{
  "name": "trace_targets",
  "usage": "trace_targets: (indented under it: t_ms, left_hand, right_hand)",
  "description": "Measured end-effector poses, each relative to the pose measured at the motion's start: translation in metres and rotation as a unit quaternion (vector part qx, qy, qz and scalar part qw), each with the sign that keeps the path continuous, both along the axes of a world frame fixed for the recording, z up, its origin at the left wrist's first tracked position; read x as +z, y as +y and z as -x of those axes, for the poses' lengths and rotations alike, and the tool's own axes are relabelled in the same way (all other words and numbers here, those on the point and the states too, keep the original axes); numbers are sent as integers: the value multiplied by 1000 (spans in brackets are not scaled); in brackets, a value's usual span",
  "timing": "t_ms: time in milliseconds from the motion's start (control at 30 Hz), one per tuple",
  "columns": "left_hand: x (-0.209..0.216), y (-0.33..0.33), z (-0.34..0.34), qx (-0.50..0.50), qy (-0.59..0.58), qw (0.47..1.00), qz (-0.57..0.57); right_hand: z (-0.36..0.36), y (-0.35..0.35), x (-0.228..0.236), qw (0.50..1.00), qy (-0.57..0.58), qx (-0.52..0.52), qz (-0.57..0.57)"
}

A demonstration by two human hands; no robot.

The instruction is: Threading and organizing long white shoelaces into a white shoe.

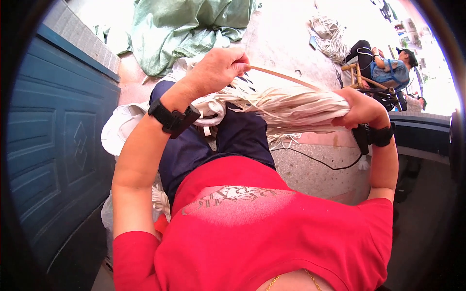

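Note:
My right hand grips a thick bundle of white straps, its fingers wrapped round the bundle's right end. Stretched out from it to the left, the bundle hangs loosely above my knees. Between thumb and fingers, my left hand pinches the end of a single strap. This strap runs taut from the left hand back to the right one. A rolled white band lies on my lap beneath the left wrist.
A blue panelled door stands at the left. Ahead lies a heap of green sheeting. Another tangle of white straps rests on the ground, near a seated person. A black cable hangs beside my right wrist.

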State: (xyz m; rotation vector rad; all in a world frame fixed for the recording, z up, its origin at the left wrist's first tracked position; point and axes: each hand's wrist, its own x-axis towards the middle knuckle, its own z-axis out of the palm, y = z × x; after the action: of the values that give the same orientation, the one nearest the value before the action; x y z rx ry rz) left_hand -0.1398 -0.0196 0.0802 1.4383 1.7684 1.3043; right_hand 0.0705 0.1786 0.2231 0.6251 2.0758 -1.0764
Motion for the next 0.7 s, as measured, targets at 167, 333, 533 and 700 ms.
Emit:
trace_targets:
  t_ms: [167, 333, 533, 700]
  left_hand:
    - [-26, -13, 3, 57, 3, 997, -45]
    - [-60, -37, -38, 23, 285, 956, 59]
    - [-72, -32, -42, 203, 340, 917, -50]
    - [-85, -31, -47, 85, 398, 912, 38]
  right_hand:
    - [-21, 61, 9, 944, 248, -219, 10]
    - [-22, 150, 38, 818, 299, -444, 209]
    - [-16, 205, 52, 803, 377, -455, 80]
    - [6, 213, 37, 821, 326, -466, 51]
